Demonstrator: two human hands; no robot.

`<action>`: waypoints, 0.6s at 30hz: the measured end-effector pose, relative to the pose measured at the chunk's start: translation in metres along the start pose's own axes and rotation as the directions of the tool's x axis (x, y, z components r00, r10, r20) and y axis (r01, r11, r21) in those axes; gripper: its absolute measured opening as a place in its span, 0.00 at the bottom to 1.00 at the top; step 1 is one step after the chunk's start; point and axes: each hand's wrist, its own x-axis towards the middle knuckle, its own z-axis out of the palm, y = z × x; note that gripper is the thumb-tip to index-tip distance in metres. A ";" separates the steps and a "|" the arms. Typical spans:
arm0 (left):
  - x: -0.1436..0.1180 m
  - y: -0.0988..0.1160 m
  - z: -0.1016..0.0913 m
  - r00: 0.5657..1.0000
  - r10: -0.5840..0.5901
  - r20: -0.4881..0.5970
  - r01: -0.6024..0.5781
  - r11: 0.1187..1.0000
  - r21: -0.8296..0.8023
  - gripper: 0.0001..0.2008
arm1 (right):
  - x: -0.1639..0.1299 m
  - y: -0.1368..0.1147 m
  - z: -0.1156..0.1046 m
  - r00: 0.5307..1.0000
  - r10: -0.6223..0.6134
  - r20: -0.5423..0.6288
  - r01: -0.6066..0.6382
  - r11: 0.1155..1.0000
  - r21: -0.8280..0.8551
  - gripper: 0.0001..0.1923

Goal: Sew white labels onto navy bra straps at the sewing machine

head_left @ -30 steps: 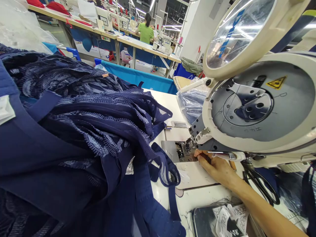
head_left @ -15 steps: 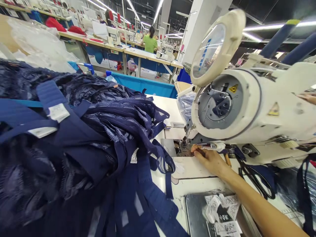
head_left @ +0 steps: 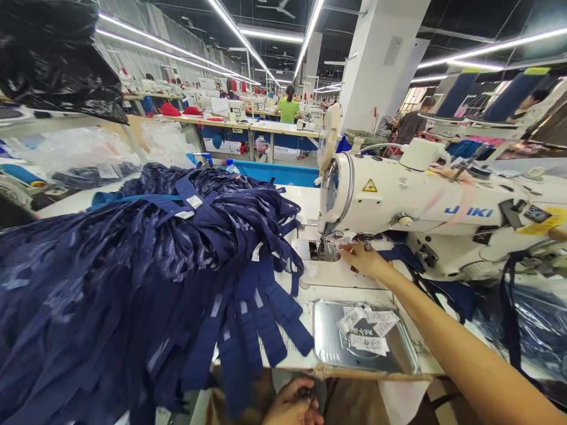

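Observation:
My right hand [head_left: 367, 264] reaches in under the arm of the white sewing machine [head_left: 390, 189]. Its fingertips are bunched at the right edge of the metal needle plate [head_left: 333, 252]; what they hold, if anything, is hidden. Low in the picture, beneath the table's front edge, my left hand [head_left: 295, 406] is closed round a small dark metal part [head_left: 305, 392], too small to identify. Left of the needle, a big heap of navy blue garments [head_left: 177, 265] with flat straps and white labels covers the table and hangs over its front.
A metal tray [head_left: 323, 348] with several white printed labels [head_left: 367, 342] lies in front of the machine. Plastic-wrapped navy material [head_left: 531, 321] is at the right. A black plastic bag [head_left: 53, 59] hangs at upper left. A person in green [head_left: 289, 109] sits farther back.
The camera has lifted and swung, so the machine shows from its side and the round end cover appears edge-on. My left hand has come into view at the bottom. My right hand stays by the needle plate.

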 end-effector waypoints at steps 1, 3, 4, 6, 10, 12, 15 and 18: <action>-0.003 -0.001 0.007 1.000 0.002 0.016 -0.002 1.000 0.001 0.27 | -0.006 -0.002 -0.006 1.000 0.013 0.007 -0.013 1.000 -0.006 0.08; -0.016 0.000 0.025 0.996 0.038 0.083 -0.037 0.999 -0.019 0.26 | -0.027 -0.008 -0.020 1.000 0.003 -0.018 -0.003 1.000 0.004 0.08; -0.026 0.002 0.036 0.989 0.062 0.131 -0.059 0.998 -0.028 0.23 | -0.044 -0.012 -0.027 0.998 -0.033 -0.061 0.035 0.999 0.031 0.07; -0.045 0.009 0.059 0.975 0.090 0.205 -0.082 0.996 -0.044 0.19 | -0.085 -0.022 -0.040 0.964 -0.165 -0.209 0.195 0.972 0.130 0.07; -0.066 0.025 0.090 0.913 0.064 0.402 -0.037 0.997 -0.075 0.18 | -0.172 -0.035 -0.044 0.862 -0.396 -0.317 0.491 0.808 0.327 0.07; -0.066 0.028 0.094 0.886 0.029 0.463 0.008 0.997 -0.078 0.19 | -0.206 -0.035 -0.032 0.835 -0.444 -0.324 0.543 0.758 0.362 0.09; -0.064 0.025 0.096 0.857 -0.007 0.515 0.054 0.996 -0.077 0.19 | -0.237 -0.029 -0.006 0.876 -0.400 -0.269 0.479 0.787 0.388 0.12; -0.063 0.021 0.096 0.852 -0.004 0.524 0.055 0.995 -0.081 0.18 | -0.247 -0.026 0.013 0.907 -0.365 -0.209 0.420 0.810 0.409 0.14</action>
